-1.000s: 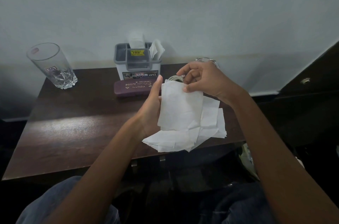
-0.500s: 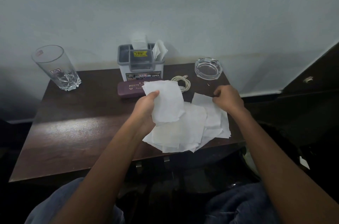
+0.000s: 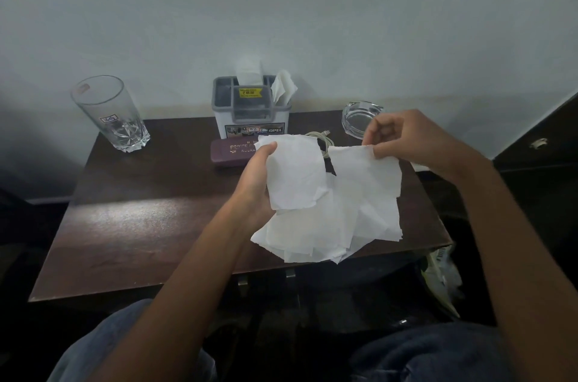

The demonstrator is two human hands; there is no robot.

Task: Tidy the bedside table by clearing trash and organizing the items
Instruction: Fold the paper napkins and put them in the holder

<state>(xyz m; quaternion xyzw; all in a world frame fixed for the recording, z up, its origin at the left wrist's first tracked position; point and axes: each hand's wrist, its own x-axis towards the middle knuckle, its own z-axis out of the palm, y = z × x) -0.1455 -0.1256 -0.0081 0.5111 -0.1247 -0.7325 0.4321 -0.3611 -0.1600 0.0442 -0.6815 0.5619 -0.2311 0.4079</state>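
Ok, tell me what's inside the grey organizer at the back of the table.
The grey organizer shows white tissue sticking out of a rear compartment and a folded napkin in its right one. The front compartment's depths are dark; its walls hide anything lower.

So on the bedside table: drinking glass at 10 o'clock, compartment holder at 12, ashtray at 2. Spectacle case lies right in front of the holder, coiled cable at its 3 o'clock, tissue sheets over the 4 o'clock corner.
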